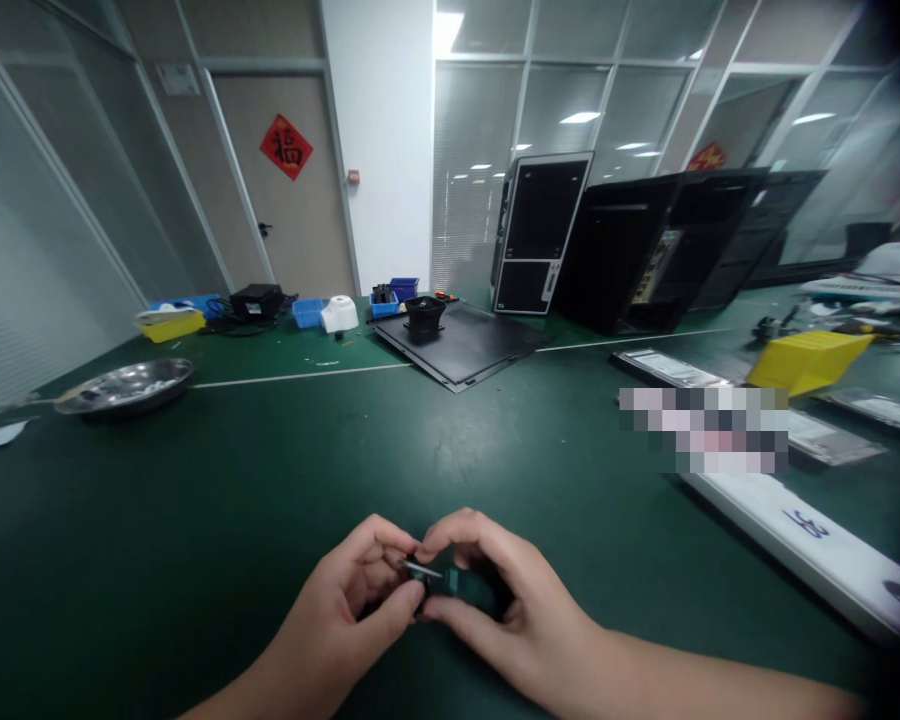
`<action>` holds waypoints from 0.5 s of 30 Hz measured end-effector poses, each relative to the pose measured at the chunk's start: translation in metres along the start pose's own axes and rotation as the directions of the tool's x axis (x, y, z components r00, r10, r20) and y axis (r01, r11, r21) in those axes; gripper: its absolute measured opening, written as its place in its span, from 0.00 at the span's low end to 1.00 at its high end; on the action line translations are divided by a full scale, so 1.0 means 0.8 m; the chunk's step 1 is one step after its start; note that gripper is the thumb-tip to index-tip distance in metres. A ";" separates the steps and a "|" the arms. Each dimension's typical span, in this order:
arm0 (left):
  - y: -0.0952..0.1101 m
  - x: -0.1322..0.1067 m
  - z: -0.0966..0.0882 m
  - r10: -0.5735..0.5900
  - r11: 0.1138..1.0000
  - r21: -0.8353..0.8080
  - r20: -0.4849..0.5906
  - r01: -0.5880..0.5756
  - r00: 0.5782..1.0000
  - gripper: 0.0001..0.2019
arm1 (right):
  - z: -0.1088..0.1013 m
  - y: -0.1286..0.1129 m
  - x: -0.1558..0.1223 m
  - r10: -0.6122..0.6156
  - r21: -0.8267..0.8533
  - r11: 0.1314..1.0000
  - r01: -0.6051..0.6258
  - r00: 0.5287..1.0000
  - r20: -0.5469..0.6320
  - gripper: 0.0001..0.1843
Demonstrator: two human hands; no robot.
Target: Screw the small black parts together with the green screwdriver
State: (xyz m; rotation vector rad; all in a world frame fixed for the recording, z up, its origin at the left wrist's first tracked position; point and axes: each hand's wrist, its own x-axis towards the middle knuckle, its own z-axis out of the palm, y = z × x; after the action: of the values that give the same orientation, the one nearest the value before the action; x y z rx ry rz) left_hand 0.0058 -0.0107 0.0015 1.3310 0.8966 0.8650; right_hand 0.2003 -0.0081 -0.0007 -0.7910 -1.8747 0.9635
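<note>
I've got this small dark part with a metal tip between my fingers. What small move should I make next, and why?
I'd probably rotate the small dark part slightly with your right hand to expose the metal tip. Your left hand is pinching right beside that tip, and your fingers hide much of the part, so you can't easily check how it sits.

**Green bench, yellow and red accents**
On my feed the bench mat is dark green; at its near edge, the tool handle is deeper green with a silver shaft. Toward the right edge sits a yellow bin; beyond, a red door diamond bears a gold character.
</note>
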 end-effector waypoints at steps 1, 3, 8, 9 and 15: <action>-0.001 0.000 -0.001 0.006 1.000 0.003 -0.006 -0.006 1.000 0.06 | -0.001 0.000 0.000 -0.002 0.000 1.000 0.002 1.000 -0.011 0.13; -0.002 -0.001 -0.003 0.023 1.000 0.016 -0.013 -0.023 1.000 0.05 | -0.002 0.000 0.001 0.000 -0.005 1.000 0.000 1.000 -0.031 0.13; -0.001 0.003 -0.009 0.057 0.998 0.008 -0.018 -0.057 0.998 0.06 | -0.005 -0.001 0.003 0.003 -0.025 1.000 -0.004 0.999 -0.041 0.11; 0.001 0.005 -0.010 0.055 0.998 0.003 -0.029 -0.055 0.998 0.07 | -0.005 -0.001 0.003 0.005 -0.027 1.000 -0.006 0.999 -0.037 0.11; 0.003 0.006 -0.013 0.025 0.998 0.052 -0.132 -0.019 0.991 0.11 | -0.009 -0.002 0.005 0.014 -0.039 0.999 -0.013 1.000 0.026 0.12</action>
State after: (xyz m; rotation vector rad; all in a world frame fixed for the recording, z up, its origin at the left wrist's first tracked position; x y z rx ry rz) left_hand -0.0014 -0.0020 0.0033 1.3410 1.0142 0.9621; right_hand 0.2043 -0.0034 0.0049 -0.8190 -1.9182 0.9530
